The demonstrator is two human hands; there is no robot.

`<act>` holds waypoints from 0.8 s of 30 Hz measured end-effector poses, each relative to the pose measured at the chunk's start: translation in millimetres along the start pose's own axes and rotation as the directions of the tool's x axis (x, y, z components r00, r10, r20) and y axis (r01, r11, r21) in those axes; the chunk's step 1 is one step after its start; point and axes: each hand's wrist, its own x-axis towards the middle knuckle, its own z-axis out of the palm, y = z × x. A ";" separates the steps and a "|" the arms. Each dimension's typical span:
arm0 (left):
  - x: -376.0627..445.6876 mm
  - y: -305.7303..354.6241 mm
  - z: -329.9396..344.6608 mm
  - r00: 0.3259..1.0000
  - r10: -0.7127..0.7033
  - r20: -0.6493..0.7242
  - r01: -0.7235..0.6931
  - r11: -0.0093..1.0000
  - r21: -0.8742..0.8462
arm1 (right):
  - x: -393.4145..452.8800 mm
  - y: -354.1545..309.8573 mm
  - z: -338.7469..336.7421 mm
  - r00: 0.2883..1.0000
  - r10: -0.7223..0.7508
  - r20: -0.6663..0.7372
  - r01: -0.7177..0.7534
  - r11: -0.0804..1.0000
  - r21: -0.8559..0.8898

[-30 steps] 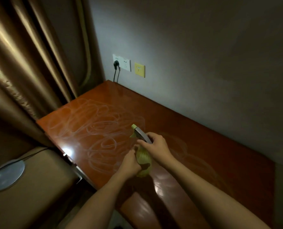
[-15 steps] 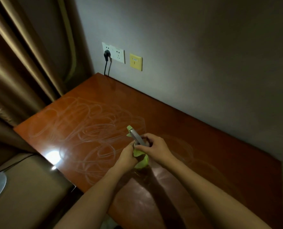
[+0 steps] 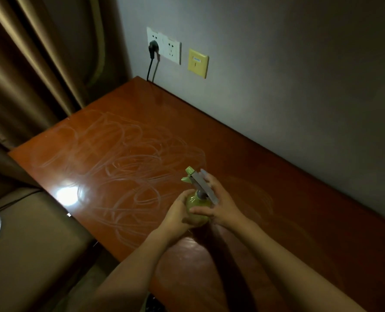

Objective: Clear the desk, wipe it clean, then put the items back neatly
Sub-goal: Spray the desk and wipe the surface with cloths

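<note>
Both hands meet on the green spray bottle [image 3: 197,209], held just above the worktop [image 3: 277,176]. The left hand [image 3: 178,213] wraps the round body from its side; the right hand [image 3: 220,204] holds the other side, fingers [image 3: 206,176] lying along the grey trigger head [image 3: 204,186]. The nozzle points away and leftward from the hands — toward the streaked patch [image 3: 119,158] beyond the left hand, likely the next spraying spot.

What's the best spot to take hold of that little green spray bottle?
Probably the round belly of the spray bottle, from the sides, as the left hand and right hand do now. It is the widest part; the thin neck and grey trigger bar above offer a poorer grip.
</note>
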 end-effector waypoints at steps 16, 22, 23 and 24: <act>3.9 -16.2 -14.4 0.999 0.038 -0.002 -0.038 0.997 0.073 | 33.9 -15.8 33.7 0.948 -0.158 -0.276 0.186 0.980 0.077; -23.7 10.3 -38.0 0.994 0.109 -0.003 -0.095 0.880 0.465 | 15.3 -49.1 21.3 0.881 -0.276 -0.384 0.317 0.947 0.045; -34.5 15.2 -48.3 0.994 0.105 -0.016 -0.080 0.843 0.532 | 12.2 -60.3 20.0 0.865 -0.312 -0.394 0.353 0.935 0.034; -47.4 22.7 -58.2 0.992 0.117 -0.040 -0.071 0.803 0.591 | 9.4 -71.5 18.9 0.848 -0.342 -0.405 0.384 0.923 0.027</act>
